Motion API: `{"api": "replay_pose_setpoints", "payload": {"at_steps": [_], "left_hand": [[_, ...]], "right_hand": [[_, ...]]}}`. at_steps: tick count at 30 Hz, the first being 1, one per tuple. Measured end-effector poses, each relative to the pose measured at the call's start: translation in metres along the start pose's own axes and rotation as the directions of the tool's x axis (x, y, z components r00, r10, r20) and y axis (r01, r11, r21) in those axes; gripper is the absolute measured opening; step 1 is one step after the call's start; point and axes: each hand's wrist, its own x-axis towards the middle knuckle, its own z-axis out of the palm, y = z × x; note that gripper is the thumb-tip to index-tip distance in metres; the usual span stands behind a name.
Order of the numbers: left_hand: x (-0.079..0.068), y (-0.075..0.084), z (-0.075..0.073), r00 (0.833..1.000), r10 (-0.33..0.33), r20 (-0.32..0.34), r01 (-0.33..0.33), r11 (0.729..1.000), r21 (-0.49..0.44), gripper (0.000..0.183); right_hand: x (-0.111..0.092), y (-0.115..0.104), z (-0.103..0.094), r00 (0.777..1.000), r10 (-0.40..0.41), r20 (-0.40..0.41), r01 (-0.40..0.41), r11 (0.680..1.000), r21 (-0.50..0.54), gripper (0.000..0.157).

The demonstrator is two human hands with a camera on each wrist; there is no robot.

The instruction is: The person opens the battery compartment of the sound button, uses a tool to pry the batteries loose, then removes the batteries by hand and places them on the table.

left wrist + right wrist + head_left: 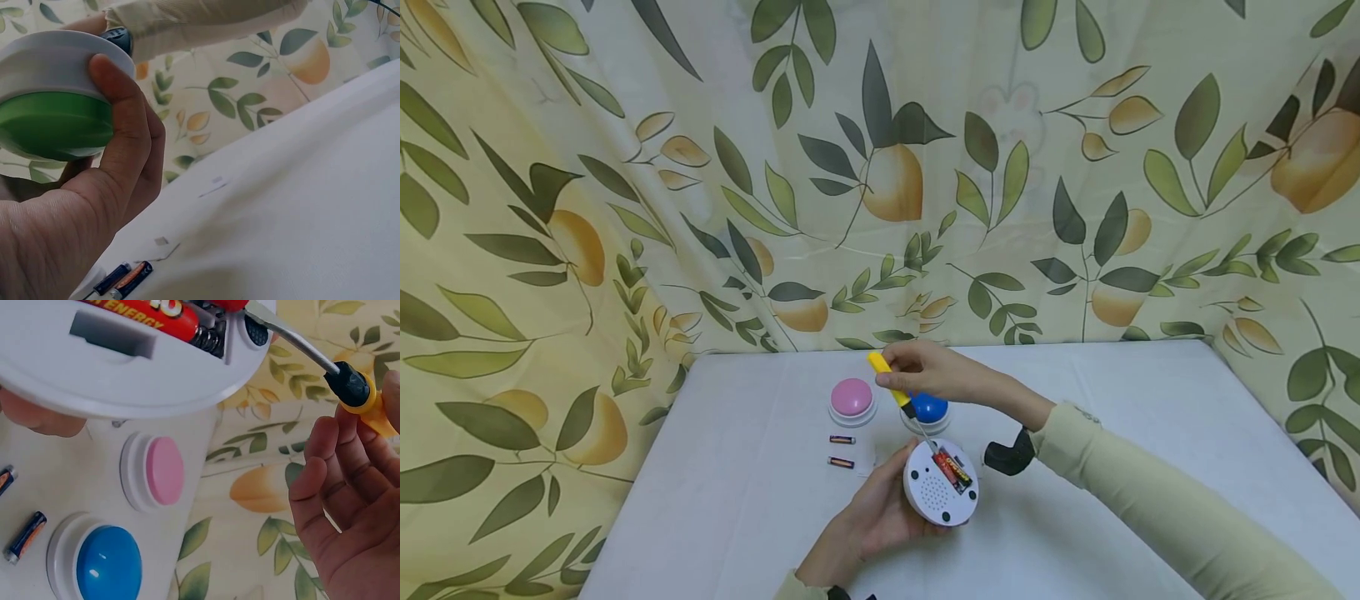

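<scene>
My left hand (880,517) grips a round button with a white base (934,500), its underside turned up toward the head camera. The left wrist view shows the button's green dome (53,125) facing down. Red batteries (952,472) lie in the open compartment of the base. My right hand (936,372) pinches a screwdriver (889,377) by its yellow handle. In the right wrist view, its metal shaft (300,342) reaches to the end of a red battery (147,312); whether the tip touches it or the compartment edge, I cannot tell.
A pink button (852,397) and a blue button (930,407) stand farther back on the white table (737,500). Two loose dark batteries (842,462) lie left of my hands, near a small flat whitish piece (164,251). A patterned curtain (880,275) hangs behind.
</scene>
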Motion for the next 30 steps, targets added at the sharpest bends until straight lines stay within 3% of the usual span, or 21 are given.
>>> {"api": "replay_pose_setpoints", "payload": {"at_steps": [5,10,22,30], "left_hand": [[0.000,0.000,-0.001,1.000,0.009,0.000,-0.009,1.000,-0.003,0.077],[0.001,0.001,-0.001,1.000,0.021,-0.006,-0.021,1.000,-0.007,0.074],[0.000,0.001,-0.002,0.999,0.044,-0.007,-0.044,0.999,0.004,0.069],[0.000,0.001,-0.002,0.998,0.057,0.010,-0.057,0.998,0.005,0.078]], "right_hand": [[-0.005,0.003,-0.003,0.999,-0.019,-0.047,0.021,0.999,0.043,0.025],[-0.009,0.006,-0.009,0.995,-0.016,-0.099,0.024,0.997,0.079,0.021],[-0.022,0.028,-0.021,0.976,0.136,-0.172,-0.096,0.971,0.221,0.028],[-0.034,0.041,-0.030,0.938,0.266,-0.221,-0.196,0.936,0.292,0.039]]}}
